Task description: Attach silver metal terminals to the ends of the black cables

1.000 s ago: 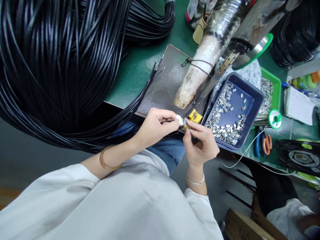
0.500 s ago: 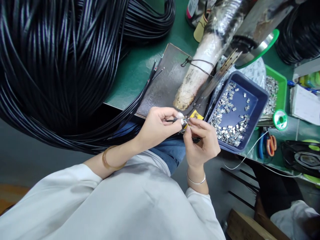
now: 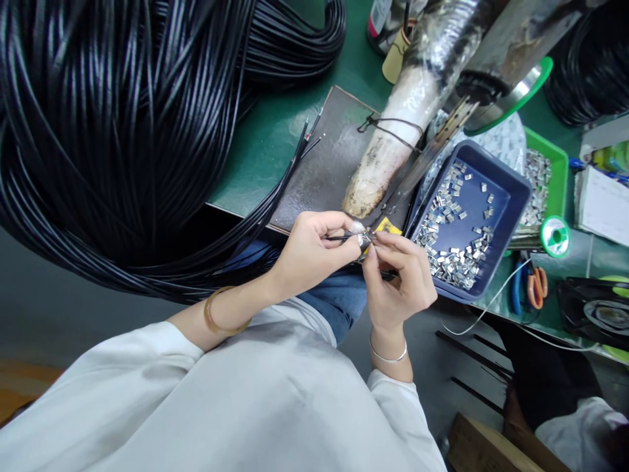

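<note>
My left hand (image 3: 312,252) is closed in a pinch around a thin black cable (image 3: 339,237), with pale coverings on its thumb and finger. The cable's end meets the fingertips of my right hand (image 3: 400,282), also pinched closed. Something small and silvery shows between the two hands, too small to make out. Just behind the fingertips is a yellow piece (image 3: 388,226) at the bench edge. To the right of my right hand stands a dark blue tray (image 3: 514,196) holding many small metal shells (image 3: 457,265).
A huge bundle of black cables (image 3: 118,131) covers the left; several stripped ends lie on a dark board (image 3: 329,157). A plastic-wrapped tube (image 3: 383,151) points down toward my hands. Beyond the tray are a green bin (image 3: 557,170), a spool (image 3: 555,236), pliers (image 3: 536,287) and a fan (image 3: 594,308).
Both hands stay pinched together at the cable's end, with only small finger movements. The whole view has shifted slightly.
</note>
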{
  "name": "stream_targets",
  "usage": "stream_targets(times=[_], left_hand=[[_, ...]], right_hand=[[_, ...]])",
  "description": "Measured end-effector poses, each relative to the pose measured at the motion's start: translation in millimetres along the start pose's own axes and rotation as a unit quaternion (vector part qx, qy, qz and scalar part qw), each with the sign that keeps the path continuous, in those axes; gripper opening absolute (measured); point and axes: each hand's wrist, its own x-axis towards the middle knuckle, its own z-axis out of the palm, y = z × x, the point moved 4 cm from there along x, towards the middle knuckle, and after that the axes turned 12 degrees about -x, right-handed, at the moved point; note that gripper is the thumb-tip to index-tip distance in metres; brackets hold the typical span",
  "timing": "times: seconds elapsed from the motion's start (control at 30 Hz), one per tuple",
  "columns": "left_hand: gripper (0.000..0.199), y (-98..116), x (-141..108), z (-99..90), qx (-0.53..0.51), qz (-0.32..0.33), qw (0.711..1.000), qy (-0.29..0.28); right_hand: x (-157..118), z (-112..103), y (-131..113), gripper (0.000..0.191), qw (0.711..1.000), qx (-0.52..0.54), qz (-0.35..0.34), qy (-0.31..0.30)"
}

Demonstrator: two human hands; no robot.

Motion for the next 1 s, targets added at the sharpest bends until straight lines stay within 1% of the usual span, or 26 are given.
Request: stream_targets(times=[0.27,0.43,0.53,0.63,0.8,1.0], left_hand=[[0.007,1.1,-1.3,0.4,-0.001,0.013,1.000,-0.011],[0.006,-0.8,1.0,-1.4,0.006,-0.024,1.000,-0.017],[0.008,-2.5,1.6,-2.7,0.012,-0.040,0.999,-0.018],[0.008,-2.4,1.2,-2.8,0.003,-0.045,0.999,-0.017],[0.003,-2.1,1.0,-2.5,-0.028,-0.049,0.998,-0.018],[0.004,-3.6,0.4,-1.6,-0.043,-0.035,0.998,-0.015]], right_hand=[[4.1,-4.0,-7.5,0.021,0.999,-0.027,-0.008,0.021],[1.2,-4.2,-8.5,0.019,0.998,-0.040,-0.027,0.030],[-0.7,-3.3,-7.4,0.019,0.998,-0.037,-0.035,0.022],[-1.2,-3.5,-6.1,0.020,0.999,-0.036,-0.030,0.017],[0.8,-3.6,-4.3,0.021,1.000,-0.020,-0.008,0.004],[4.7,-3.3,-5.9,0.022,1.000,-0.027,-0.001,0.002]])
